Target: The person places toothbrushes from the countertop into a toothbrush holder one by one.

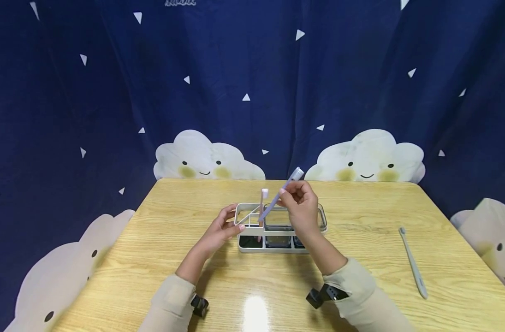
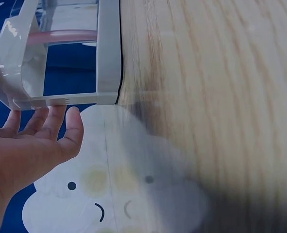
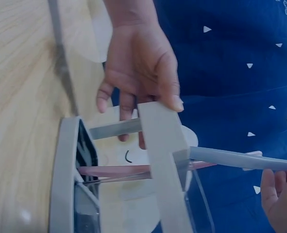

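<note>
From over here I've got the right hand (image 1: 304, 210) pinching the purple toothbrush (image 1: 274, 203), tail slanting down-left toward the holder (image 1: 291, 234). Left hand (image 1: 219, 230) is clamped on that, pink toothbrush (image 1: 261, 207) upright just to its right. Gray toothbrush (image 1: 413, 263): on the counter (image 1: 148, 272), right of both hands.

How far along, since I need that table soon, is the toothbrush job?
Done, apparently: the pink toothbrush stands in the holder. In hand: the right hand pinches the purple toothbrush at the holder's top, the left hand gripping the holder. Left, probably: the grey toothbrush, lying on the table.
</note>
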The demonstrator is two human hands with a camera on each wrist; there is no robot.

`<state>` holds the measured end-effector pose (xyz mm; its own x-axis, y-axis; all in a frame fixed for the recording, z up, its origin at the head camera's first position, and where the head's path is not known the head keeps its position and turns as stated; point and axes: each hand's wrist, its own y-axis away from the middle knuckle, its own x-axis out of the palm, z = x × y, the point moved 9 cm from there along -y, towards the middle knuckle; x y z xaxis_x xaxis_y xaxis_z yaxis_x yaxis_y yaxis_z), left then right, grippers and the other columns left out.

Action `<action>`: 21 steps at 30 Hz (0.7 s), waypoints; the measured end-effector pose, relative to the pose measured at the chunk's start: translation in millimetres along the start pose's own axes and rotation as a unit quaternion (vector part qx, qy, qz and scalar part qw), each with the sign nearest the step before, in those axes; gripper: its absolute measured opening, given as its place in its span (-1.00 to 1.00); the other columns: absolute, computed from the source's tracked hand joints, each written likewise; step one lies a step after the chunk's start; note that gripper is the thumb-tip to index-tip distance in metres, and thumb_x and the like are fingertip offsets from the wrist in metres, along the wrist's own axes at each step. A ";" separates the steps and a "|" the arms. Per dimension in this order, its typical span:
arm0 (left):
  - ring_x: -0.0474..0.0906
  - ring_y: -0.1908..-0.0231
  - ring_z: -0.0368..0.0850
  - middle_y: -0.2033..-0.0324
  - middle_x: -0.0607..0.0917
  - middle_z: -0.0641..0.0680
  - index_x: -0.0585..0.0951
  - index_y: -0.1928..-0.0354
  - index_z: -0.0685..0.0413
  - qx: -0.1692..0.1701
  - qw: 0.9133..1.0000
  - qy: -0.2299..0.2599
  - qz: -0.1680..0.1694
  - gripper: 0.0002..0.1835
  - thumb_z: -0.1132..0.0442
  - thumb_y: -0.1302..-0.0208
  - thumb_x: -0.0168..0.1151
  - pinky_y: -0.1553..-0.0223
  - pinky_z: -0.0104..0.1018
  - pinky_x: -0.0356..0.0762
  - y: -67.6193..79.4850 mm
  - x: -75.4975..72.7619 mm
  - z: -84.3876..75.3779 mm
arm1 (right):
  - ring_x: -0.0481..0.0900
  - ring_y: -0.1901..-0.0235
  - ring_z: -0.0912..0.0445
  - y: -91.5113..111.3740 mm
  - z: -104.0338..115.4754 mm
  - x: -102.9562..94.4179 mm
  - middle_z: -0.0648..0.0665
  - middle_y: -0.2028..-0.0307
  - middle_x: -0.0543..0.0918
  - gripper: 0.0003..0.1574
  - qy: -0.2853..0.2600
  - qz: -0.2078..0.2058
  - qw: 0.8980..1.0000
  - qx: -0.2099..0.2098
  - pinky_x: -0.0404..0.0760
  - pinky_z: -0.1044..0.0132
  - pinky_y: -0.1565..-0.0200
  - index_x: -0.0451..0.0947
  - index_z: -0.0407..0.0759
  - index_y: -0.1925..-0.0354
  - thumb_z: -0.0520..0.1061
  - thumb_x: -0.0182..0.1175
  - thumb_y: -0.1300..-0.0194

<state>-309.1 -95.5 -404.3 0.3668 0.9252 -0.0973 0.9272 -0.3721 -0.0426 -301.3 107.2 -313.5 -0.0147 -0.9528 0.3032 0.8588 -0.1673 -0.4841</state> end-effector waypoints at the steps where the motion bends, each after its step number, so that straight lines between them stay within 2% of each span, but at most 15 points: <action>1: 0.40 0.00 0.02 -0.28 0.18 0.36 0.07 -0.38 0.15 0.001 1.000 -0.002 -0.001 -0.30 0.36 -0.27 0.15 0.15 -0.18 0.37 0.7 0.2 -1.4 | 0.49 0.42 0.13 0.2 -1.7 1.1 -0.17 0.40 0.46 -0.84 0.004 0.003 1.000 0.000 0.62 0.26 0.36 0.36 -0.42 0.26 -0.47 0.12 -0.15; 5: 0.42 0.03 0.00 -0.27 0.20 0.34 0.09 -0.38 0.14 0.001 1.000 -0.005 -0.002 -0.30 0.37 -0.26 0.16 0.20 -0.22 0.35 1.7 0.5 -2.0 | 0.49 0.40 0.12 2.0 -10.5 3.5 -0.23 0.38 0.48 -0.85 0.045 0.012 0.999 0.007 0.61 0.26 0.35 0.37 -0.45 0.28 -0.46 0.13 -0.15; 9: 0.41 0.02 0.00 -0.27 0.21 0.32 0.09 -0.38 0.12 -0.003 1.000 -0.005 -0.002 -0.30 0.36 -0.26 0.16 0.20 -0.22 0.34 1.8 0.7 -0.5 | 0.49 0.37 0.11 5.4 -20.1 4.7 -0.26 0.36 0.51 -0.86 0.095 0.020 0.995 0.035 0.55 0.34 0.33 0.40 -0.42 0.29 -0.43 0.17 -0.17; 12: 0.39 -0.02 0.04 -0.28 0.19 0.32 0.08 -0.38 0.12 -0.004 1.000 -0.006 -0.001 -0.31 0.36 -0.27 0.15 0.18 -0.22 0.35 2.0 1.1 -1.0 | 0.49 0.37 0.10 9.4 -17.9 10.8 -0.23 0.37 0.53 -0.87 0.128 0.029 0.990 0.052 0.48 0.40 0.35 0.41 -0.42 0.29 -0.42 0.18 -0.17; 17: 0.38 -0.06 0.09 -0.28 0.19 0.33 0.09 -0.38 0.14 -0.004 1.000 -0.001 -0.003 -0.31 0.36 -0.27 0.15 0.13 -0.15 0.37 1.7 0.5 -2.8 | 0.48 0.42 0.06 13.5 -4.1 26.0 -0.23 0.43 0.55 -0.86 0.184 0.049 0.981 0.040 0.45 0.40 0.38 0.41 -0.49 0.32 -0.46 0.17 -0.12; 21: 0.39 -0.05 0.07 -0.26 0.24 0.28 0.09 -0.38 0.13 -0.005 1.000 0.005 -0.007 -0.31 0.36 -0.27 0.16 0.06 -0.02 0.36 1.6 -0.2 -2.2 | 0.49 0.44 0.01 13.2 -16.9 28.1 -0.22 0.45 0.56 -0.85 0.218 0.063 0.974 0.028 0.45 0.35 0.39 0.43 -0.47 0.34 -0.45 0.21 -0.09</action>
<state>-307.6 -96.1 -402.2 0.3544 0.9311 -0.0863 0.9330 -0.3582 -0.0335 -299.1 73.9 -325.2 -0.1124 -0.9840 -0.1381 0.8941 -0.0396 -0.4461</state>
